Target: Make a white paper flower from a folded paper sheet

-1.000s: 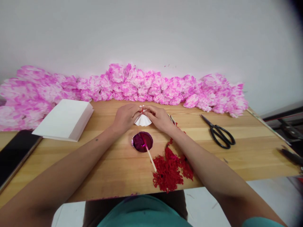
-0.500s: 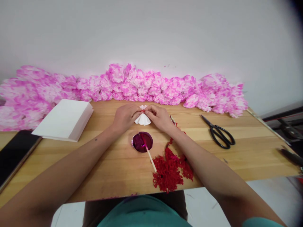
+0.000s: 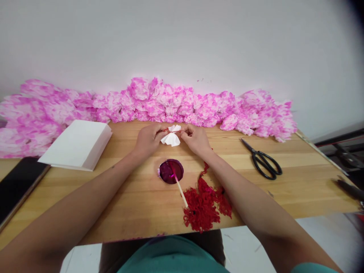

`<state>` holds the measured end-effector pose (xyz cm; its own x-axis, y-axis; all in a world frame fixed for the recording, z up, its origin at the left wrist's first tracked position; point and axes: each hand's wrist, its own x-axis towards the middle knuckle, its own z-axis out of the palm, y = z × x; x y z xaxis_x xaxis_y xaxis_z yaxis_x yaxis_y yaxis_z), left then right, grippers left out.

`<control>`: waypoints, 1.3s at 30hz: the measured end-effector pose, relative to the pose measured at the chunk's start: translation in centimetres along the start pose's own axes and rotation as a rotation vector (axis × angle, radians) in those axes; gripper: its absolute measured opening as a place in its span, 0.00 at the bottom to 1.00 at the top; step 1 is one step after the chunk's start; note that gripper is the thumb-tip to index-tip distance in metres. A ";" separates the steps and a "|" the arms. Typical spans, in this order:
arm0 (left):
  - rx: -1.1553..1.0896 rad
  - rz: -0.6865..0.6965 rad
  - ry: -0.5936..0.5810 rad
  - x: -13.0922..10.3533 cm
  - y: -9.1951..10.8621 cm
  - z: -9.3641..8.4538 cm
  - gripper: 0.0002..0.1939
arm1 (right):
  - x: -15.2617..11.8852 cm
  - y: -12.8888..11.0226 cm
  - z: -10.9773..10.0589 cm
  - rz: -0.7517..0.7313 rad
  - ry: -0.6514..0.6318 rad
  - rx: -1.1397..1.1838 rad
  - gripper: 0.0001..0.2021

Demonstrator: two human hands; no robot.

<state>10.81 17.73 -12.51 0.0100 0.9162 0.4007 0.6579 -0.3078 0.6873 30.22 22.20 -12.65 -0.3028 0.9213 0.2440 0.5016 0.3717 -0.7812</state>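
Observation:
A small bunch of white pleated paper (image 3: 171,139) fans out above and below a red yarn (image 3: 178,131) wrapped round its middle. My left hand (image 3: 148,139) pinches the yarn just left of the paper, fingers closed. On the other side my right hand (image 3: 196,139) grips the yarn the same way, and a stretch of it shows taut between hand and paper. Nearer to me sits a round dish of dark magenta liquid (image 3: 167,172) with a thin wooden stick (image 3: 182,193) leaning out of it. A tangle of red yarn (image 3: 201,208) lies beneath my right forearm.
Pink and white paper flowers (image 3: 182,104) line the wall along the table's back. A stack of white paper (image 3: 75,144) and a dark phone (image 3: 21,185) lie left. Black-handled scissors (image 3: 264,163) rest on the wooden table (image 3: 136,212) at right.
My hands have moved apart, drawing the yarn out to both sides of the paper. The paper's middle, covered by fingers before, now shows between them.

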 end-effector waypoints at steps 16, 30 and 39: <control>-0.819 -0.327 -0.060 -0.2 1.3 0.6 0.18 | -0.3 -1.2 -0.1 0.024 -0.118 0.264 0.11; -0.749 -0.296 -0.128 -0.2 1.2 0.6 0.17 | -0.2 -2.2 -0.1 0.398 -0.266 1.033 0.09; -0.791 -0.376 -0.156 0.3 1.0 0.5 0.18 | 0.0 -1.7 -0.4 0.154 -0.286 0.714 0.10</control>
<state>11.81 17.86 -11.97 0.0385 0.9991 0.0163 -0.0741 -0.0134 0.9972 29.65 21.65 -11.08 -0.5175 0.8554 0.0207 -0.0579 -0.0108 -0.9983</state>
